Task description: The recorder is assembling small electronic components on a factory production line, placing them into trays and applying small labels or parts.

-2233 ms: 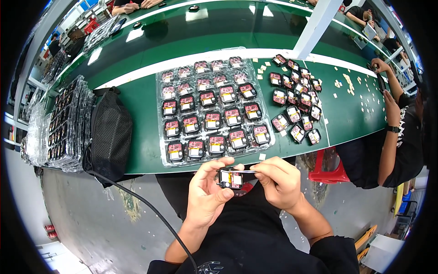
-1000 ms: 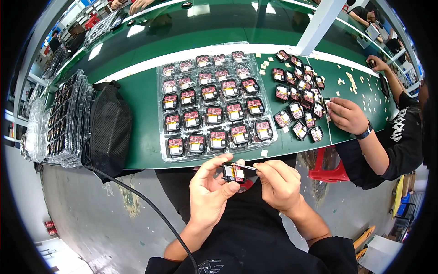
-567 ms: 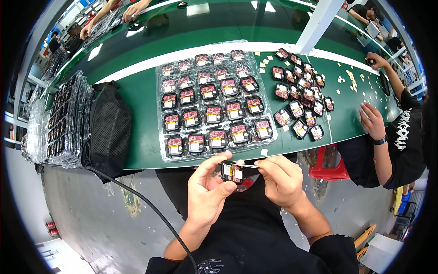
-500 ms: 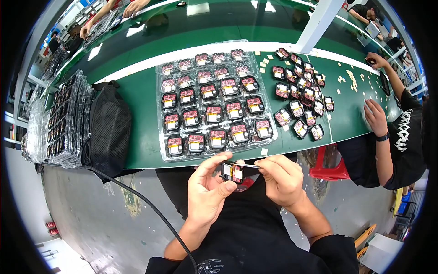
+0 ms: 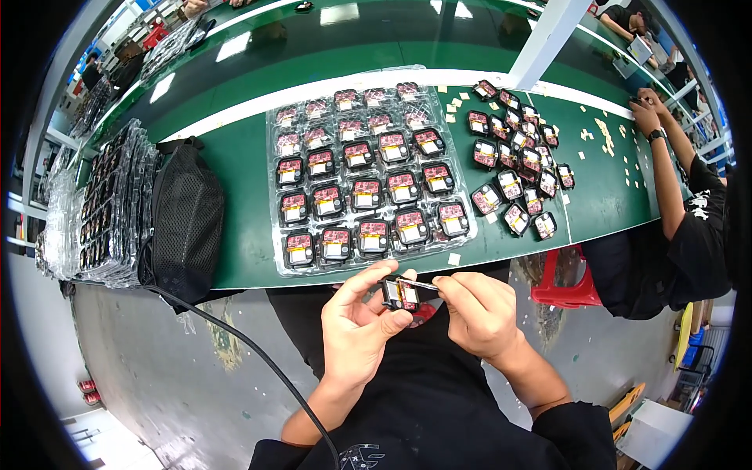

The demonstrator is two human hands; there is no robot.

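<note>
Just off the table's near edge, my left hand grips a small black device with a red-and-white face between thumb and fingers. A pair of slim metal tweezers is pinched in my right hand. Their tip meets the device's upper edge; what it touches is too small to make out. Beyond my hands, a clear plastic blister tray holds rows of similar black devices. More loose devices lie heaped to the right of it.
Small pale pieces are scattered over the green table. At left stand a black mesh bag and stacked filled trays. A black cable hangs at my left. A co-worker's arms reach in at right, near a white post.
My right hand and the tweezers have shifted slightly left; the device is tilted a little differently. At right, the co-worker has drawn both hands together farther back; hands at the far left have pulled away.
</note>
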